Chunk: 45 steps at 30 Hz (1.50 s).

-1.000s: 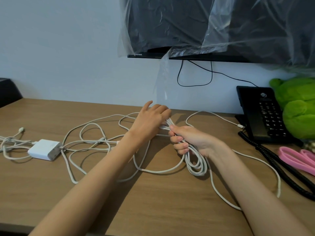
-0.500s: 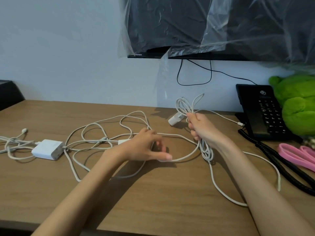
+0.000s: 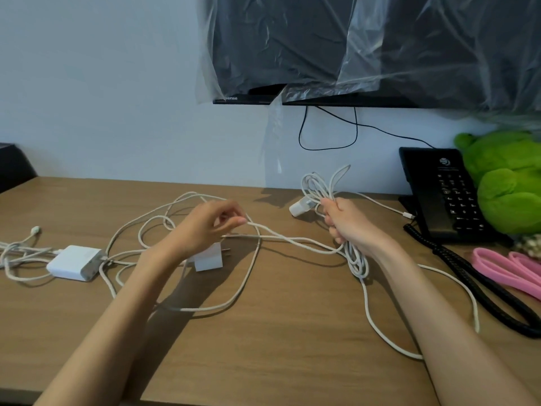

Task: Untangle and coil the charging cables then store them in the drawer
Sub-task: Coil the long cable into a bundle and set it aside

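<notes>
The right hand [image 3: 348, 224] was clenched round a bundle of white cable loops [image 3: 320, 183], held above the table [image 3: 292, 341], with a small adapter [image 3: 298, 207] just beside it. The left hand [image 3: 210, 227] pinched a single strand [image 3: 292, 241] that ran across to the bundle. The remaining cable [image 3: 248, 276] lay tangled on the table around a charger [image 3: 74, 262] and a plug [image 3: 209, 258].

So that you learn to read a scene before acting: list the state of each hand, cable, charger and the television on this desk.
left hand, pinching one cable strand.
right hand, gripping the coiled bundle.
coiled bundle, partly wound, tail trailing on the desk.
loose cables, tangled on the desk.
flat charger, lying flat, cables plugged in.
small plug, lying on the desk, prongs exposed.
television, dark, draped in plastic.
</notes>
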Motion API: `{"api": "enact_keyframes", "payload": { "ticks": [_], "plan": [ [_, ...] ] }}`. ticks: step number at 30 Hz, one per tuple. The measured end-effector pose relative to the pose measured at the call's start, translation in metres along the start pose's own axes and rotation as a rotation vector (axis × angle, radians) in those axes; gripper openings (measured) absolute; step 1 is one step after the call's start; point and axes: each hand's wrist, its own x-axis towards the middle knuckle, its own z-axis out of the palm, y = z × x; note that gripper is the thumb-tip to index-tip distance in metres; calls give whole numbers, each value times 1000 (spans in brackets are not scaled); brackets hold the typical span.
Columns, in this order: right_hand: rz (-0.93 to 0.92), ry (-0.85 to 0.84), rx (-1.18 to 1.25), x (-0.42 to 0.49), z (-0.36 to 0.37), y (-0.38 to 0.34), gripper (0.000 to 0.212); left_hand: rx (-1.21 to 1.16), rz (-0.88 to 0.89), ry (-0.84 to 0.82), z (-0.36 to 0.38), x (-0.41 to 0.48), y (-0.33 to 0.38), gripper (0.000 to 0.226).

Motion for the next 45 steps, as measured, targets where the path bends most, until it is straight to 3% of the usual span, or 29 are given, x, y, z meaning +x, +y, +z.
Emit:
{"api": "enact_keyframes", "payload": {
  "ticks": [2, 5, 11, 19, 23, 31, 37, 40, 45],
  "plan": [
    [15, -34, 41, 0, 2, 0, 26, -82, 1, 5, 2, 6, 8, 16],
    [36, -73, 157, -3, 5, -4, 27, -138, 28, -43, 6, 15, 24, 10],
    [54, -118, 123, -7, 9, -8, 26, 35, 35, -157, 29, 36, 39, 7],
    [103, -287, 233, -8, 18, -5, 27, 80, 104, -104, 45, 46, 51, 5],
    [103, -259, 167, -10, 19, -5, 34, 105, 185, -60, 48, 48, 59, 8],
    [176, -291, 300, -11, 26, -5, 32, 84, 247, -20, 52, 48, 57, 3],
    [130, -280, 248, -10, 24, -4, 24, -57, 104, 13, 43, 40, 30, 17],
    [90, -289, 209, -13, 24, -5, 23, -131, 44, 56, 35, 35, 21, 9],
    [19, -243, 82, -14, 23, -7, 30, -204, 67, 61, 36, 32, 27, 11]
  ]
}}
